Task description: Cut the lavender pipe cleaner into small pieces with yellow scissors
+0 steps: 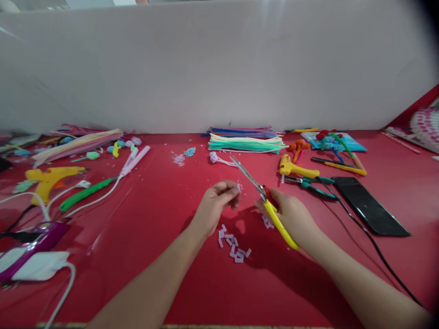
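Note:
Between the thumb and fingers of my left hand (221,198) is pinched a small pale lilac piece (239,187), like the ones lying on the table. My right hand (290,212) grips a pair of scissors (253,177) with yellow handles, blades pointing up and left, just right of my left fingertips. Below and between my hands lies a loose group of short lilac cut pieces (236,251). A few more pieces (267,222) rest under my right hand. Behind my hands lies a lilac pipe-cleaner flower (219,158) with a thin stem.
Bundled pipe cleaners (245,142) lie against the white back panel. At right are a yellow glue gun (298,170), pliers (313,185), a black phone (370,205) and a cable. Another yellow glue gun (48,180), a green-handled tool (85,194) and a white power strip (41,265) occupy the left.

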A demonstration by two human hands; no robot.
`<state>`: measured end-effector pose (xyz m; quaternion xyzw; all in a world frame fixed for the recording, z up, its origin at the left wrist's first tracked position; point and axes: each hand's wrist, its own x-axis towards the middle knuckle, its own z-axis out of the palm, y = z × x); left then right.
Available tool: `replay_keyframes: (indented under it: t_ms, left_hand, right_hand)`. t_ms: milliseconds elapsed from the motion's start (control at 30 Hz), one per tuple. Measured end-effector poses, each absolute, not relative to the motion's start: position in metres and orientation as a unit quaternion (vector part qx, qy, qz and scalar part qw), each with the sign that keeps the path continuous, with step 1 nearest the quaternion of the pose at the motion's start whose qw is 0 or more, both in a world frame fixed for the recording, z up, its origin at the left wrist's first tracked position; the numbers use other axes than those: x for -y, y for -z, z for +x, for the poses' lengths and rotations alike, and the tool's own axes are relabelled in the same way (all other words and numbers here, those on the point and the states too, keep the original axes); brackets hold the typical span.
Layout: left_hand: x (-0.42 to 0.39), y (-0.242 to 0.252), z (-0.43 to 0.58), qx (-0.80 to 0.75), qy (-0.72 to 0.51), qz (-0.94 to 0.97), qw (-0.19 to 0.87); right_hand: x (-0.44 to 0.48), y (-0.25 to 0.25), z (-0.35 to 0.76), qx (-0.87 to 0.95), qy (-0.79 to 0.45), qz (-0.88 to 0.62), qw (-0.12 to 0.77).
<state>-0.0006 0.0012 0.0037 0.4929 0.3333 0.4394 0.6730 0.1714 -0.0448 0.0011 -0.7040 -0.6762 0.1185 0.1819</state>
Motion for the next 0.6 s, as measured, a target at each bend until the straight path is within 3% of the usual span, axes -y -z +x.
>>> replay_keyframes:
  t_ms: [200, 367, 600]
  left_hand:
    - [0.009, -0.005, 0.006, -0.312, -0.304, 0.607, 0.665]
    - [0.010, -0.002, 0.007, -0.333, -0.248, 0.644, 0.643]
    - [0.020, -0.002, 0.010, -0.383, -0.279, 0.785, 0.399]
  right_hand:
    - [0.049, -0.005, 0.168, 0.640, -0.300, -0.635, 0.313]
    - [0.051, -0.008, 0.164, 0.652, -0.307, -0.621, 0.308]
    - [0.051, -0.001, 0.162, 0.665, -0.228, -0.658, 0.272]
